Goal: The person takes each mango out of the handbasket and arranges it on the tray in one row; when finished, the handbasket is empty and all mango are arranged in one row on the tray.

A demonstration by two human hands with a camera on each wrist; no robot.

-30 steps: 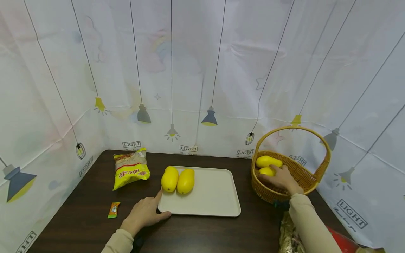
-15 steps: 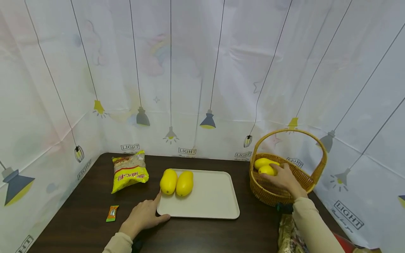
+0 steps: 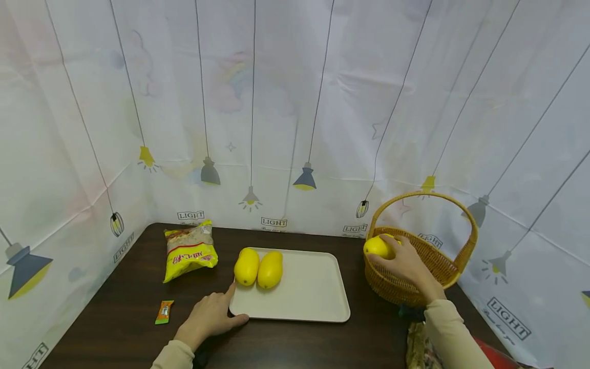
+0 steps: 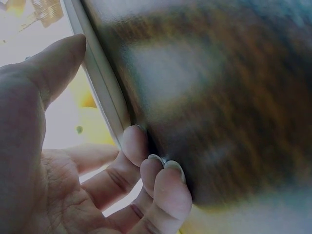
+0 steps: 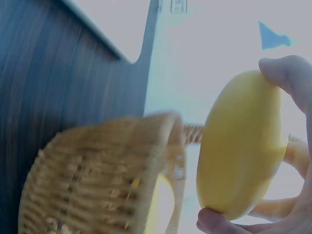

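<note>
In the head view my right hand [image 3: 405, 261] holds a yellow mango [image 3: 379, 247] over the left rim of the wicker basket [image 3: 392, 289]. The right wrist view shows thumb and fingertips gripping this mango [image 5: 239, 146] beside the basket [image 5: 97, 175]; another yellow mango [image 5: 162, 204] is partly visible inside. My left hand [image 3: 209, 315] holds the near left corner of the cream tray [image 3: 309, 287], thumb at the front edge and index finger at the left side. Its curled fingertips [image 4: 134, 144] touch the rim in the left wrist view. Two more mangoes [image 3: 258, 268] lie side by side on the tray.
A yellow snack bag [image 3: 191, 251] stands at the back left. Nearer me lies a small orange-and-green packet [image 3: 164, 312]. A golden bag [image 3: 417, 346] and a red package [image 3: 495, 354] lie partly under my right forearm. The patterned curtain [image 3: 276, 128] encloses the table.
My right hand has lifted a mango within the basket and brought it left to the rim. The left hand stays at the tray corner.
</note>
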